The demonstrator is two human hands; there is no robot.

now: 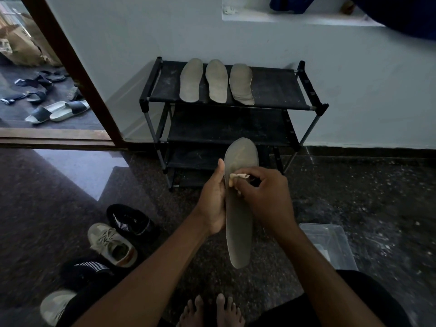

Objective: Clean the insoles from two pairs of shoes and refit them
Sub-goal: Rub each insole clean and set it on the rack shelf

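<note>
1. Insole (238, 220): the task's thing, as I log it. It is held up in front of the rack (271, 90), toe end toward the rack and heel end toward the person's bare feet (212, 310).
2. Left hand (213, 204): grips the insole's left edge near its middle. The thumb is straight along that edge; the fingers are behind the insole and I cannot see them.
3. Right hand (264, 197): fingers curled, pinching a cloth (237, 177) against the insole's upper face, on the rack side of the left hand.
4. Cloth: pale and bunched. Only a small part shows past the fingers.
5. Three insoles (216, 80): on the rack's top shelf, side by side, toe ends toward the wall.
6. Black shoe (128, 220): on the floor left of the rack, nearer the person.
7. Beige shoe (111, 244): just beside the black shoe, farther from the rack, opening up.
8. Second black shoe (87, 267): farther again from the rack.
9. Second beige shoe (55, 303): farthest from the rack, partly hidden behind a leg.
10. Tub (330, 241): clear plastic, on the floor in front of the rack's right end, beside the right forearm. I cannot tell its contents.
11. Sandals (59, 110): beyond the doorway, well left of the rack.
</note>
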